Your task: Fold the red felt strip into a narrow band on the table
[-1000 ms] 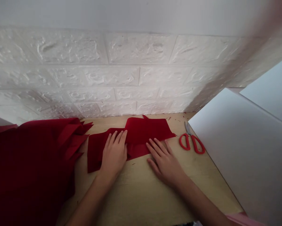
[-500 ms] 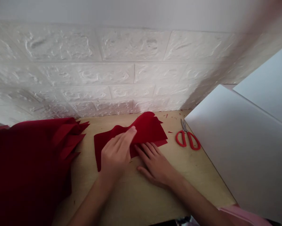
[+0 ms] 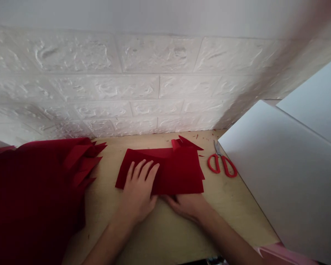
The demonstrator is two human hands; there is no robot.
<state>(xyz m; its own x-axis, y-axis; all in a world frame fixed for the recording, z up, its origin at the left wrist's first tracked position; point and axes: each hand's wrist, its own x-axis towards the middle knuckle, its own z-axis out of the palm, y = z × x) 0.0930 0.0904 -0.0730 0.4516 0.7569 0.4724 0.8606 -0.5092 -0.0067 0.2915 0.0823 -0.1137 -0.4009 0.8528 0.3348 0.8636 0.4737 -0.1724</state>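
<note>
Head view: left hand (image 3: 139, 193) flat on red felt (image 3: 176, 171); right hand (image 3: 189, 204) grasping its edge; scissors (image 3: 222, 163) beside.

On the counter (image 3: 165, 228), a folded cloth piece (image 3: 179, 171) lies in the middle, before the wall (image 3: 143, 92). A cloth heap (image 3: 35, 191) lies to its left, scissors (image 3: 222, 163) just to its right, and a board (image 3: 287, 176) further right.
</note>
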